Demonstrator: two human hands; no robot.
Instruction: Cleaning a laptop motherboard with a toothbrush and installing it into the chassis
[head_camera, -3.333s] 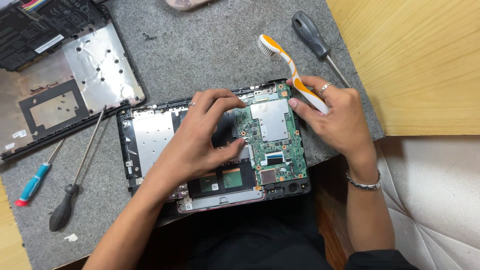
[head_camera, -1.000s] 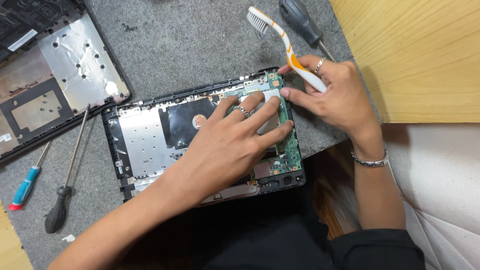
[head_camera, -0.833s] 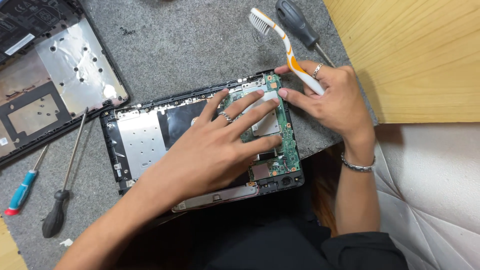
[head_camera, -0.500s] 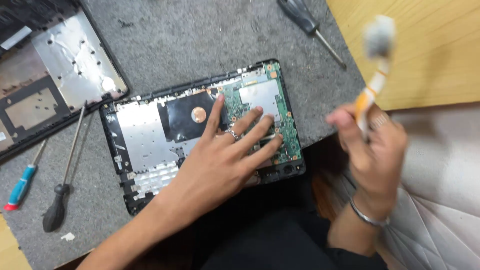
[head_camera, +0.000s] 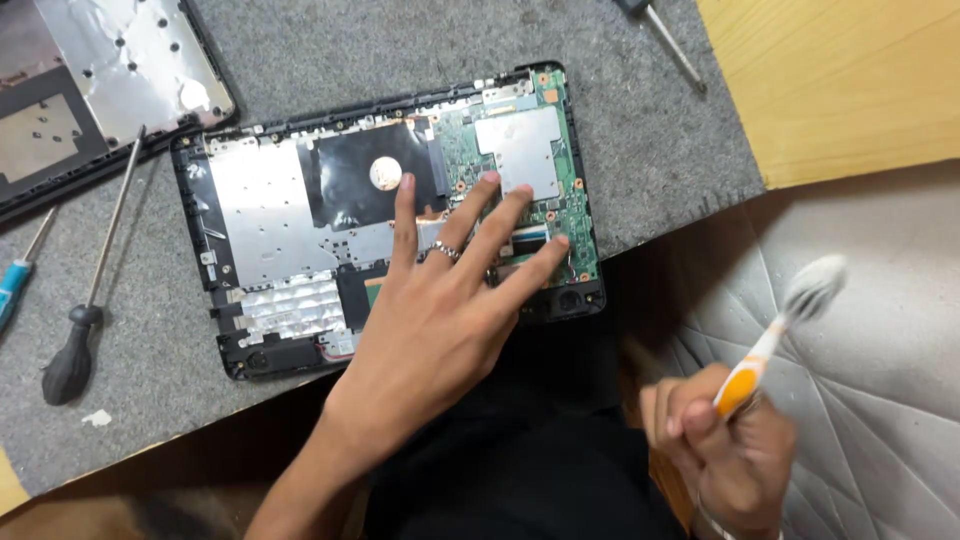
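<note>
Lying at the far left of the grey felt mat (head_camera: 400, 40) are a blue-handled screwdriver (head_camera: 12, 290) and a black-handled screwdriver (head_camera: 85, 300), both well clear of the work; above them sits the removed bottom cover (head_camera: 90, 80). At centre, the opened laptop base (head_camera: 390, 210) rests flat on the mat, its near edge at the edge of the bench, with the green circuit board (head_camera: 520, 150) exposed at its right end.

The left hand (head_camera: 440, 320) is spread wide, fingers apart, pressed palm-down on the base, fingertips touching the board and the black sheet beside it. It clamps nothing; it steadies the chassis.

Further right, off the bench and over a grey quilted cushion (head_camera: 880, 400), the right hand (head_camera: 725, 450) is closed in a fist on the orange handle of a toothbrush (head_camera: 785, 330), bristle head up and blurred, well apart from the board. Another screwdriver (head_camera: 665, 35) lies at the top edge of the mat.

Assessment: brushing is best done dry and lightly, stroking toward the open edge, avoiding connectors and the flat cable, with the holding hand resting on bare metal, not components.
</note>
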